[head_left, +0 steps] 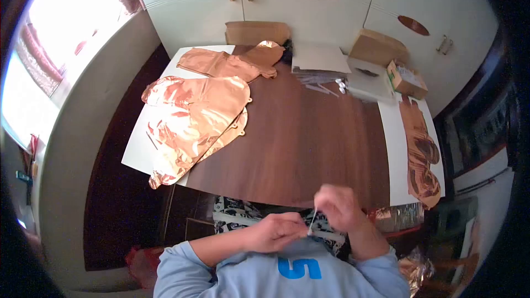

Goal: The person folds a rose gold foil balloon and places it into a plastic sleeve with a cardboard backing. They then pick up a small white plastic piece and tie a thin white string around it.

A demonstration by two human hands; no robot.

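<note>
Close to my body, in front of the table's near edge, my left hand is closed on a small white strip that sticks out to the right of its fingertips. Slightly higher and to the right, my right hand pinches the upper end of a thin white thread. This thread runs down to a small white knob by my left fingertips. The fine detail of both white pieces is too small to make out.
Copper-coloured foil balloons lie flat on the table's left side. Another foil balloon lies at the right edge. Along the back stand a grey-white box, loose white strips and an open cardboard box. Cupboards rise behind the brown tabletop.
</note>
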